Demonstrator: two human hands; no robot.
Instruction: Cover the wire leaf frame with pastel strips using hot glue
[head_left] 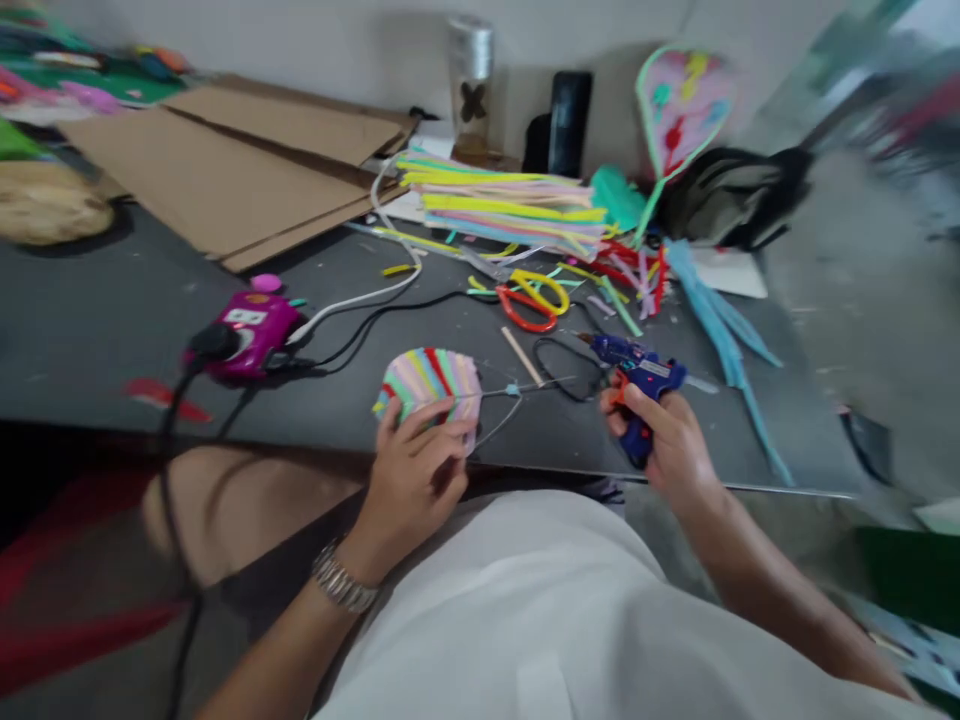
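A flat rounded piece made of striped pipe cleaners [431, 372] lies near the table's front edge, with a thin wire frame reaching right from it. My left hand [420, 450] holds it down, fingers laid over its lower part and thumb bent beside it. My right hand [671, 435] grips a blue glue gun [634, 362] by its handle, fingers at the orange trigger. The gun's nozzle points left, apart from the striped piece. Between them lies a small pale stick [522, 357]. Scissors [534, 300] with red and yellow handles rest behind.
Bundled pipe cleaners [510, 205] lie at the back. Cardboard sheets [247, 165] cover the back left. A purple power socket [255, 335] trails cables across the table. A finished-looking pink leaf shape [684, 105], a phone [570, 122] and a glass bottle [472, 90] stand by the wall.
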